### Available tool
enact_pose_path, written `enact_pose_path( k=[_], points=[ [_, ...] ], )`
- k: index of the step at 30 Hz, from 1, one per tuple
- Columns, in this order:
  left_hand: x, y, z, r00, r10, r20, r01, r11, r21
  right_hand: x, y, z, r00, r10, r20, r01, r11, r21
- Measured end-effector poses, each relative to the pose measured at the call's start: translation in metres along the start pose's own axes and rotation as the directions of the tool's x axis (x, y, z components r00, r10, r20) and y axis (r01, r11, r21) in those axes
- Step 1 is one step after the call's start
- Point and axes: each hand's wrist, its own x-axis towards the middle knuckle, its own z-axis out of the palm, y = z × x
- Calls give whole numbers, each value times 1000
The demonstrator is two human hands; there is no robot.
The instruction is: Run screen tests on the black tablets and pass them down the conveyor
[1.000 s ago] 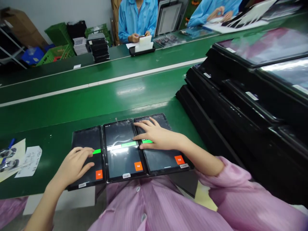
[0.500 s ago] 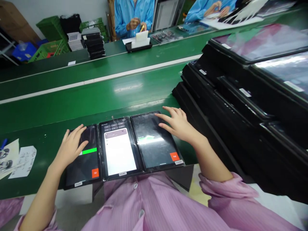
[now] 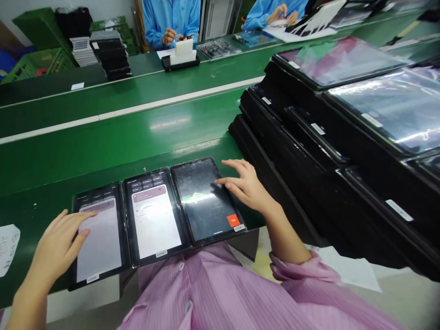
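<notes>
Three tablets lie side by side on the green bench near its front edge. Over the left tablet, which shows a pale panel, my left hand is spread with a fingertip at the screen's upper part. The middle tablet shows a white panel below dark buttons, with neither hand on it. My right hand is open at the right edge of the right tablet, one finger reaching over its screen. That screen is dark, with a green bar and an orange "Fail" box. Whether the fingertips touch the glass I cannot tell.
Tall stacks of black tablets rise close to my right arm. A written paper slip lies at the far left. Across the green bench, two people in blue sleeves work near a black tray and another dark stack.
The left tablet's screen has gone from dark with green and orange marks to a pale panel. My left hand has moved down and left on it. My right fingers have shifted lower along the right tablet.
</notes>
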Motion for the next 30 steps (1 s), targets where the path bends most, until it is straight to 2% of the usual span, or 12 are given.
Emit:
enact_pose_path(
  k=[3,7,11,15,18,24,30],
  points=[
    [-5,-1,0,998,-59,-12,59,998,15,-9,-6,0,994,-107,-11,107,991,84],
    [1,0,0,996,-87,-24,88,996,25,-11,-8,2,993,-115,14,115,993,21],
    [12,6,0,997,-56,-45,57,998,40,-3,-7,-1,988,-116,-104,121,992,42],
    [17,10,1,997,-61,-41,63,997,50,6,-8,0,981,-181,-67,185,982,47],
    [13,11,2,995,-89,-33,91,995,37,7,-8,4,977,-210,-22,211,977,36],
    [-3,10,5,992,-127,-11,127,991,31,4,-5,7,974,-220,-60,221,975,11],
    [-9,9,9,991,-131,-12,132,991,23,4,-3,5,978,-208,-28,209,978,11]
  ],
)
